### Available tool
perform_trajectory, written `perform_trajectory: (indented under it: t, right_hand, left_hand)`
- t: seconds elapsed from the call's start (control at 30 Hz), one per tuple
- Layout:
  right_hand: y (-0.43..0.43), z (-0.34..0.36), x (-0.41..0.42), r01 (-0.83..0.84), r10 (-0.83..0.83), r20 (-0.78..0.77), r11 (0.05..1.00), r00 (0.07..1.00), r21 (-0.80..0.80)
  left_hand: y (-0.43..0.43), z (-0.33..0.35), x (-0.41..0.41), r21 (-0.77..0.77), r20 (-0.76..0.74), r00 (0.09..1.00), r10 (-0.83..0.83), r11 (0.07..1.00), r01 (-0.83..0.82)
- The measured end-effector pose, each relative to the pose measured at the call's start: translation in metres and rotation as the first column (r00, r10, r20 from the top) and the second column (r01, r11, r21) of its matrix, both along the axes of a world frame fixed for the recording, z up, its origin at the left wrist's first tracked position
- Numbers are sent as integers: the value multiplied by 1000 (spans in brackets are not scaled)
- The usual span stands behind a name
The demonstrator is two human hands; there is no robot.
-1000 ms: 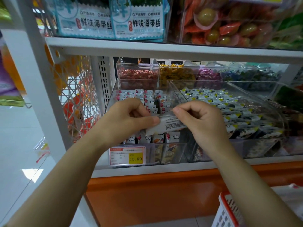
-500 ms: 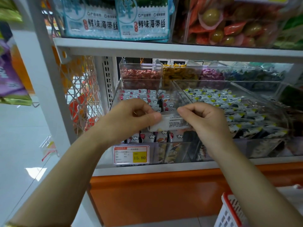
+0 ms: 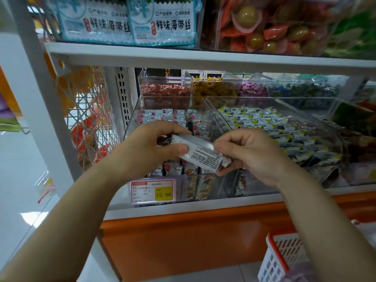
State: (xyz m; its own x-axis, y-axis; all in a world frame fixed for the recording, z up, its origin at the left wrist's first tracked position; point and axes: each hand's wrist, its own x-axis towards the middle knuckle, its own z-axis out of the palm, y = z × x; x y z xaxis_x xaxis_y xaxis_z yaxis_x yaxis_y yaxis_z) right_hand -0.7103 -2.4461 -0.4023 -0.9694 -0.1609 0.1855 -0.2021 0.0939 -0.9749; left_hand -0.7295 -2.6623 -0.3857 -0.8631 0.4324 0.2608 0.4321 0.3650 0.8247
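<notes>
A small silver-white snack packet (image 3: 200, 153) with fine black print is held between both hands, in front of a shop shelf. My left hand (image 3: 146, 147) pinches its left end with thumb and fingers. My right hand (image 3: 252, 153) pinches its right end. The packet is tilted, its right end lower. Behind it a clear plastic bin (image 3: 134, 119) holds several packets with red and white cartoon print (image 3: 179, 119). To the right, a second clear bin (image 3: 284, 102) holds several black, white and yellow packets (image 3: 264, 121).
A price label reading 15.80 (image 3: 152, 191) is fixed to the bin front. Smaller bins of sweets (image 3: 165, 92) stand behind. An upper shelf (image 3: 203, 55) carries blue seaweed bags (image 3: 130, 21). A white and red basket (image 3: 280, 259) is at lower right. A wire rack (image 3: 89, 110) hangs left.
Both hands still hold the packet. It has turned and tilted, so more of its printed back shows, and the hands have dropped slightly toward the bin front.
</notes>
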Motion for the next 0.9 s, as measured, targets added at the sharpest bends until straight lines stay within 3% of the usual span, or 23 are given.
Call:
perform_trajectory:
  t: [0.2, 0.33, 0.47, 0.63, 0.77, 0.83, 0.9]
  right_hand:
    - [-4, -5, -2, 29, -30, -11, 998, 999, -53]
    - [-17, -11, -2, 74, -77, -24, 989, 997, -132]
    - [-30, -14, 0, 177, -148, -191, 973, 970, 145]
    - [-21, -3, -4, 361, -313, -337, 928, 888, 89]
    - [11, 13, -25, 559, -567, -248, 822, 785, -111]
    - [21, 18, -39, 582, -605, -164, 796, 779, -168]
    - [26, 22, -52, 577, -608, -107, 786, 787, -223]
  left_hand:
    - [-3, -5, -3, -14, -24, 999, 29, 999, -30]
    - [-1, -11, -9, 44, -53, 982, 182, 983, -180]
    - [8, -13, -10, 143, -71, 952, 299, 947, -287]
    - [25, -9, -18, 173, -49, 959, 279, 948, -267]
    - [38, -2, -58, -83, -248, 902, 354, 920, -384]
    - [51, -1, -88, -299, -327, 908, 261, 883, -362]
    - [65, -3, -115, -517, -377, 911, 168, 778, -357]
